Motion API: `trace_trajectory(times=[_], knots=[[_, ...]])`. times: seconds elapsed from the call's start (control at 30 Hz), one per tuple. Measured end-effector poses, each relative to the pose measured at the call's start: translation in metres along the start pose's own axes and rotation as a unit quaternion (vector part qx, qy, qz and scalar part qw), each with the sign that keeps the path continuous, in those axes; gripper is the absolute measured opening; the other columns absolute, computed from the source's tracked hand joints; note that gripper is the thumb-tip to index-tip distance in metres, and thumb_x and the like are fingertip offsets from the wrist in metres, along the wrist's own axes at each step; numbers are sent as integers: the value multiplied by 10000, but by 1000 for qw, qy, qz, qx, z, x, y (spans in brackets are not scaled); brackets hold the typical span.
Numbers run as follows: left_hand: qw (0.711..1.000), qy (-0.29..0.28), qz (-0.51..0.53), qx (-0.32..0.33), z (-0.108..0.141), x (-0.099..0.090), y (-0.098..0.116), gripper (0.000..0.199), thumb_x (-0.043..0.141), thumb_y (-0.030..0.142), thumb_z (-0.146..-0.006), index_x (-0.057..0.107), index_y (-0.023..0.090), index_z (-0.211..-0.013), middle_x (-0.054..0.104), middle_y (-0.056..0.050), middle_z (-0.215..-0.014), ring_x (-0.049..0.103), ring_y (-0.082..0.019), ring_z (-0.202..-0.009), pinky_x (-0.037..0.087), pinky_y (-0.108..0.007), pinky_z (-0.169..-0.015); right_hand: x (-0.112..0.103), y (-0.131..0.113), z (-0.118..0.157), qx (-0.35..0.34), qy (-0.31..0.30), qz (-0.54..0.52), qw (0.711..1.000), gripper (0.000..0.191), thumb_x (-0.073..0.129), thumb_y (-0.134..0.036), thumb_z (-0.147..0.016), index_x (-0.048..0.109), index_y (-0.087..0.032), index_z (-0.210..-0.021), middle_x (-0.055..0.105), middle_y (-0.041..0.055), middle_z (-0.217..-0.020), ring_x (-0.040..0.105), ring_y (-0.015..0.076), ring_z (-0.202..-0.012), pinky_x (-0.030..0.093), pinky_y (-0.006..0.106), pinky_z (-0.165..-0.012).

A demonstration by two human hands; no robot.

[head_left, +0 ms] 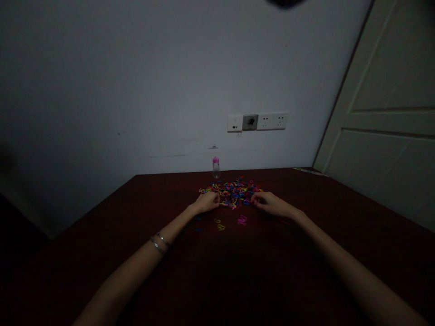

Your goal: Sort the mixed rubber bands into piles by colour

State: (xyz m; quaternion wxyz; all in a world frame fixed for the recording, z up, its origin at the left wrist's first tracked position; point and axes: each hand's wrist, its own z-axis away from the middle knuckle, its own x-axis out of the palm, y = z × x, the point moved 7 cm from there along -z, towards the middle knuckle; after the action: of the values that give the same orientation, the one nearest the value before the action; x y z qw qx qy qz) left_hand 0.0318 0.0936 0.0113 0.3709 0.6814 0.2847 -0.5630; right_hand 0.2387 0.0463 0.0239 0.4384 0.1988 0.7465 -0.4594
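Note:
A loose heap of small looped clips (238, 191) in pink, blue, yellow and red lies on the dark red table (217, 276). At the heap's left edge is my left hand (206, 202), its fingers closed and pointing inward. Across from it, my right hand (268, 203) touches the right edge with fingers curled together. Whether either hand pinches a clip is too dark and small to tell. Nearer to me lie separate little groups: pink clips (242, 220), yellow clips (220, 225) and blue clips (198, 229).
Behind the heap stands a clear bottle (216, 170) with a pink top. The table's far edge meets a pale wall (170, 90) carrying a row of sockets (272, 121). A panelled door (384, 122) is on the right. Two bangles (159, 243) circle my left wrist.

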Motion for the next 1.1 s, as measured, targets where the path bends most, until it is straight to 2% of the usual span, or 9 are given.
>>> trace_trajectory(times=[0.27, 0.63, 0.9, 1.1], knots=[[996, -14, 90, 6, -7, 10, -11, 183, 522, 195, -697, 666, 142, -796, 651, -30, -757, 556, -123, -674, 374, -192, -593, 1, -5, 1, 11, -7, -10, 1000, 218, 482, -208, -729, 615, -150, -892, 613, 53, -790, 538, 148, -689, 417, 271, -644], [990, 17, 138, -3, 0, -11, -7, 191, 527, 237, -691, 669, 132, -764, 606, -12, -660, 515, -111, -603, 356, -199, -563, 2, -10, 1, 9, -17, -33, 999, 221, 496, -225, -704, 613, -147, -875, 607, 43, -754, 528, 143, -654, 420, 269, -615], [987, -49, 146, 36, 27, -15, 7, 156, 528, 186, -661, 649, 119, -733, 579, -4, -654, 468, -89, -580, 333, -190, -537, 4, -7, 0, -1, -23, -41, 999, 234, 487, -240, -708, 606, -143, -884, 608, 49, -776, 535, 144, -666, 421, 271, -627], [980, -105, 162, 35, 52, -8, 17, 158, 536, 197, -680, 646, 120, -764, 548, 9, -608, 460, -84, -547, 326, -188, -512, 8, -7, -3, -7, -33, -39, 999, 227, 495, -247, -716, 609, -144, -883, 605, 43, -759, 524, 139, -651, 415, 268, -613]])
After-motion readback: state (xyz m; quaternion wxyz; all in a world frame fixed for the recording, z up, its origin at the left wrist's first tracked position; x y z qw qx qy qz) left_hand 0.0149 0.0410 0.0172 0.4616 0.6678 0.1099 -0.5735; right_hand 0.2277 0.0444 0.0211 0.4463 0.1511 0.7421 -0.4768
